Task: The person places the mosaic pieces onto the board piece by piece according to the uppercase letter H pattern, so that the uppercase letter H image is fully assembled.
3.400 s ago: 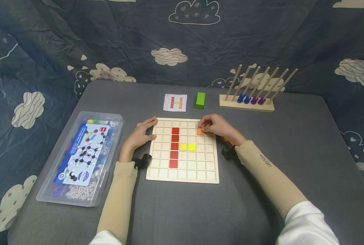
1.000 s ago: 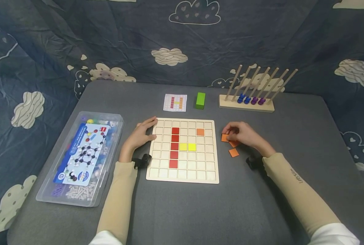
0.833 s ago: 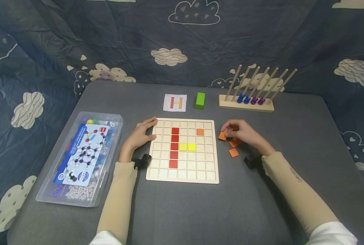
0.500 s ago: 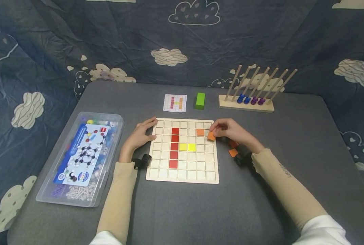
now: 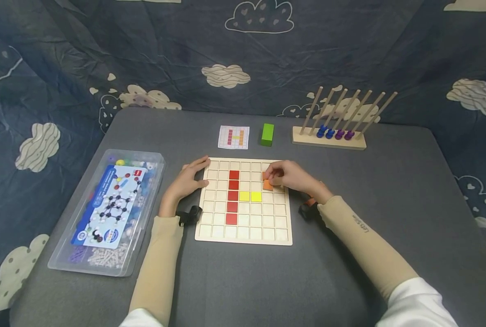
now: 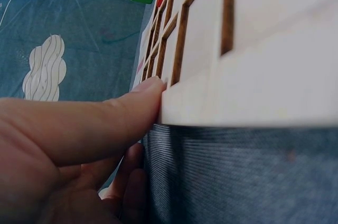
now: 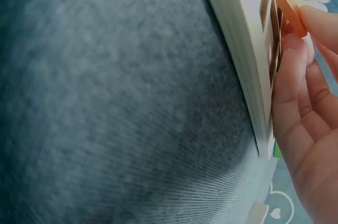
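Observation:
A wooden grid board (image 5: 243, 243) lies on the table with a column of several red tiles (image 5: 232, 206) and two yellow tiles (image 5: 250, 196) beside it. My right hand (image 5: 289, 175) pinches an orange tile (image 5: 268, 185) between thumb and fingers, over a cell in the board's right part. In the right wrist view that orange tile (image 7: 291, 7) is tilted at the grid. Just behind it, another orange tile (image 5: 264, 175) sits in a cell, partly covered by my fingers. My left hand (image 5: 184, 181) touches the board's left edge; in the left wrist view the thumb (image 6: 132, 110) rests against its side.
Loose orange tiles (image 5: 310, 201) lie right of the board, mostly hidden under my right wrist. Behind the board are a pattern card (image 5: 233, 137), a green block (image 5: 268, 134) and a peg stand (image 5: 328, 142) with blue and purple beads. A clear plastic case (image 5: 144, 218) lies on the left.
One orange tile was set in the upper right cell. My right hand then went right to the loose tiles, took another and carried it left over the board. My left hand stayed put.

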A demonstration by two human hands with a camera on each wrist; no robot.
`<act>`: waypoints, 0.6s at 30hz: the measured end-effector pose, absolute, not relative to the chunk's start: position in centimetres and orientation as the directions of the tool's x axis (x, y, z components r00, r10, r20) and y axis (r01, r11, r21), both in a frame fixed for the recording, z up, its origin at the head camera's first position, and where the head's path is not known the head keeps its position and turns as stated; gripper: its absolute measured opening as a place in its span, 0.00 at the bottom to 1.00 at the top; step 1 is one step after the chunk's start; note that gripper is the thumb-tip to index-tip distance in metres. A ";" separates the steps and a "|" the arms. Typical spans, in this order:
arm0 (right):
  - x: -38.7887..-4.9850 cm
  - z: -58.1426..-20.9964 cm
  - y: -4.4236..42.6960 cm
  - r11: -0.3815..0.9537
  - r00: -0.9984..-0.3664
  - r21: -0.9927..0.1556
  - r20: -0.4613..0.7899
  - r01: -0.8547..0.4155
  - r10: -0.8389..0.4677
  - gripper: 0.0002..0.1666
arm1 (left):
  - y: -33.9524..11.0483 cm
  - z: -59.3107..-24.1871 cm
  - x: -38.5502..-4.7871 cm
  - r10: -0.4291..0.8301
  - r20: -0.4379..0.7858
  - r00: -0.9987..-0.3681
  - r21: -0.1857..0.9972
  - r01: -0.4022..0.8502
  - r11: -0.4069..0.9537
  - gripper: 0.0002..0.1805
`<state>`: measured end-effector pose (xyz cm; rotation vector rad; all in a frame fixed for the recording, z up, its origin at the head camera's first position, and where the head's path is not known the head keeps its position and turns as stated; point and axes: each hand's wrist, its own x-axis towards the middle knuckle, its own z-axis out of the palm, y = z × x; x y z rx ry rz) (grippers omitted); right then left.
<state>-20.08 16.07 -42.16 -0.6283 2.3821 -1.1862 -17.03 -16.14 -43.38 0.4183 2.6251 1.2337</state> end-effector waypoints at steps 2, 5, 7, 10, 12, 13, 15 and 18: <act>-20.0 -42.1 15.9 0.547 -0.816 -0.805 -0.147 -0.230 -0.558 0.07 | -16.2 -43.3 -17.0 0.341 -0.067 -0.938 0.776 0.166 0.608 0.34; -19.8 -42.0 15.8 0.555 -0.815 -0.793 -0.137 -0.250 -0.563 0.07 | -16.2 -43.3 -17.0 0.343 -0.068 -0.937 0.776 0.166 0.608 0.34; -19.8 -42.0 15.9 0.556 -0.818 -0.791 -0.129 -0.256 -0.560 0.07 | -16.2 -43.4 -17.1 0.344 -0.067 -0.937 0.777 0.167 0.607 0.34; -19.8 -41.8 16.4 0.542 -0.831 -0.807 -0.125 -0.232 -0.542 0.07 | -16.2 -43.5 -17.1 0.348 -0.065 -0.935 0.779 0.170 0.604 0.34; -19.9 -41.7 17.0 0.518 -0.840 -0.833 -0.129 -0.196 -0.527 0.07 | -16.2 -43.4 -17.1 0.350 -0.064 -0.935 0.782 0.171 0.600 0.34; -19.9 -41.6 17.4 0.498 -0.842 -0.849 -0.131 -0.177 -0.523 0.07 | -16.2 -43.4 -17.1 0.350 -0.066 -0.934 0.783 0.169 0.599 0.34; -20.0 -41.5 18.4 0.459 -0.846 -0.878 -0.138 -0.135 -0.514 0.08 | -16.2 -43.4 -17.1 0.349 -0.067 -0.935 0.782 0.168 0.600 0.34; -20.1 -41.5 20.1 0.406 -0.851 -0.910 -0.146 -0.085 -0.505 0.11 | -16.2 -43.3 -17.0 0.344 -0.071 -0.936 0.780 0.163 0.604 0.34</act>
